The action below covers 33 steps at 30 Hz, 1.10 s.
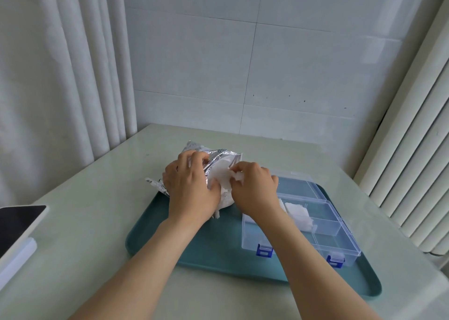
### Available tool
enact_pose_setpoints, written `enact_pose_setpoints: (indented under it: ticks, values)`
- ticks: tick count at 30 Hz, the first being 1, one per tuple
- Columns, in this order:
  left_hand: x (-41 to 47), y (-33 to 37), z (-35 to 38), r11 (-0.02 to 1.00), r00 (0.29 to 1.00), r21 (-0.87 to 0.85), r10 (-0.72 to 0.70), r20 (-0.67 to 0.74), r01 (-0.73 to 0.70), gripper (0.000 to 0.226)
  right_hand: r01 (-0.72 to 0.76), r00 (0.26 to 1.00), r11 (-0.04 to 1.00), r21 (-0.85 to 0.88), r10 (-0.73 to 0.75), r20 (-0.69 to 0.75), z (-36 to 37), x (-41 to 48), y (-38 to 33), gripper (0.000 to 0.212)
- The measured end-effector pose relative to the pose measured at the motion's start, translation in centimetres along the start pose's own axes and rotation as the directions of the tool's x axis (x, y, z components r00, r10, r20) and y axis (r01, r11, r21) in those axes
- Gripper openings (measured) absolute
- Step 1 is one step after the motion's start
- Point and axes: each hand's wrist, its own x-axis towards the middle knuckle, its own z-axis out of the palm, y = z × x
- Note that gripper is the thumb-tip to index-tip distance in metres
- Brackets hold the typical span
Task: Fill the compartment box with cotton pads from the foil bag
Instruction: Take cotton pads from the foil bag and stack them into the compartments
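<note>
A crumpled silver foil bag [218, 156] lies at the far left corner of the teal tray [213, 249], its mouth open toward me. My left hand [189, 188] grips the bag's left side and holds it down. White cotton pads [222, 178] bulge out of the opening. My right hand [255, 186] pinches a few of those pads at the bag's mouth. To the right stands the clear compartment box [323, 225] with blue latches, lid open; a stack of pads [297, 211] lies in a middle compartment. Other compartments look bare.
The tray sits on a pale green table [92, 198] against a tiled wall. A dark tablet on a white stand [17, 225] stands at the left edge. A curtain hangs on the left, a white radiator [413, 164] on the right.
</note>
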Motion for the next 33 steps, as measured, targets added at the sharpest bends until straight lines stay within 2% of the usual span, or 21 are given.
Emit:
enact_pose_setpoints:
  ticks: [2, 5, 9, 15, 22, 26, 30, 33]
  values:
    - [0.1, -0.1, 0.1, 1.000, 1.000, 0.017, 0.011, 0.001, -0.011, 0.051, -0.008, 0.999, 0.999, 0.036, 0.010, -0.031, -0.5, -0.1, -0.1, 0.034]
    - [0.2, 0.2, -0.2, 0.998, 0.998, 0.041, 0.056, 0.020, -0.056, 0.063, 0.012, 0.998, 0.983, 0.184, -0.002, -0.055, -0.9, -0.2, -0.1, 0.029]
    - [-0.1, 1.0, -0.8, 0.973, 0.973, 0.080, 0.206, 0.100, -0.214, 0.069, 0.077, 0.995, 0.938, 0.338, -0.054, -0.078, -1.1, -0.2, 0.4, 0.023]
    - [-0.1, 0.9, -1.0, 0.961, 0.968, 0.126, 0.237, 0.086, -0.247, 0.031, 0.051, 0.998, 0.911, 0.410, -0.036, -0.044, -1.8, -0.6, 0.8, 0.027]
    - [-0.5, 0.5, -0.4, 0.938, 0.973, 0.263, 0.201, 0.114, -0.224, 0.009, 0.047, 0.992, 0.915, 0.400, 0.005, -0.128, -2.6, -1.0, 1.4, 0.026]
    - [-0.5, 0.9, -0.3, 0.954, 0.981, 0.233, 0.170, 0.095, -0.188, 0.032, 0.016, 0.993, 0.930, 0.366, 0.027, -0.111, -2.8, -1.3, 1.9, 0.026]
    - [-0.4, 1.1, -0.4, 0.946, 0.963, 0.188, 0.245, 0.112, -0.263, 0.050, 0.038, 0.997, 0.930, 0.365, -0.008, -0.082, -3.2, -1.6, 1.7, 0.018]
    - [-0.5, 0.9, -0.2, 0.941, 0.954, 0.187, 0.254, 0.161, -0.283, 0.037, 0.074, 0.997, 0.923, 0.378, -0.060, -0.050, -3.2, -1.9, 1.4, 0.022]
